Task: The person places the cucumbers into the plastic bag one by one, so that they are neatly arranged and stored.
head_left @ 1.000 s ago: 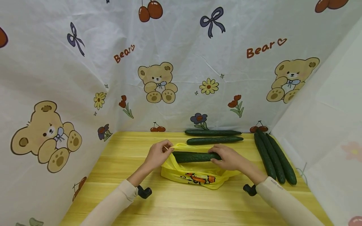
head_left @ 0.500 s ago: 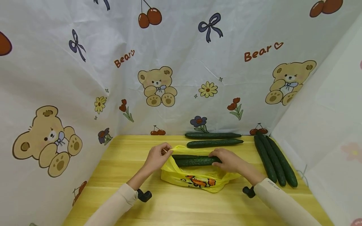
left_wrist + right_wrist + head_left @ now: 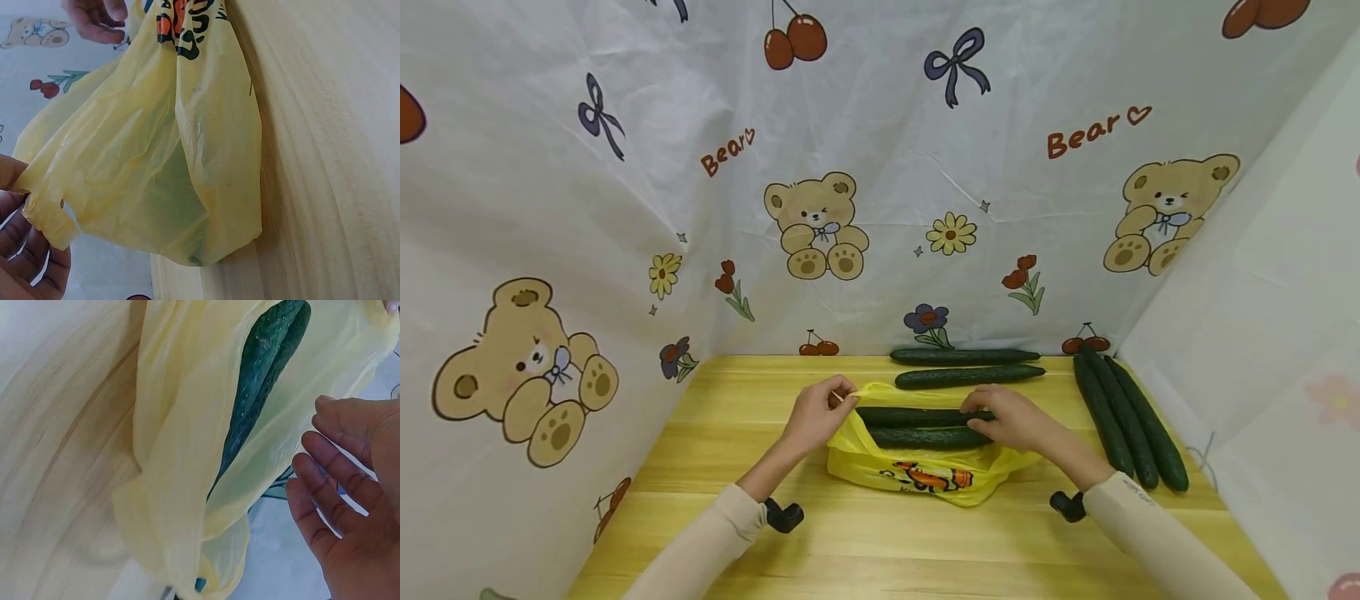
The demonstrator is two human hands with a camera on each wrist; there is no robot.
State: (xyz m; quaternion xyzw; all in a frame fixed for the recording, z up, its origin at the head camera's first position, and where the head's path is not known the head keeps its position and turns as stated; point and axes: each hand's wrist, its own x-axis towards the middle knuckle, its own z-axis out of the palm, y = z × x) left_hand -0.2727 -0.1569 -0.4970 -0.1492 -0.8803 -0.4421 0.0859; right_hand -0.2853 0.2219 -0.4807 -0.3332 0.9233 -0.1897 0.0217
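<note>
A yellow plastic bag (image 3: 865, 465) with an orange and black print lies on the wooden table, its mouth spread. Inside it two dark green cucumbers lie side by side, a rear cucumber (image 3: 917, 417) and a front cucumber (image 3: 925, 438). At the bag's left edge my left hand (image 3: 817, 414) pinches the rim between thumb and fingers. My right hand (image 3: 1009, 419) is over the bag's right end, beside the cucumbers' right ends. The right wrist view shows that hand's fingers (image 3: 325, 487) extended and apart from the cucumbers, holding nothing.
Behind the bag, two more cucumbers, the farther cucumber (image 3: 962, 357) and the nearer cucumber (image 3: 970, 377), lie parallel along the back edge. Three cucumbers (image 3: 1126, 417) lie together at the right edge. Bear-printed cloth (image 3: 880, 308) stands behind and at the sides.
My right hand has let go of the front cucumber, which has settled lower in the bag, and has shifted slightly right. My left hand still pinches the rim. The head view has tilted slightly.
</note>
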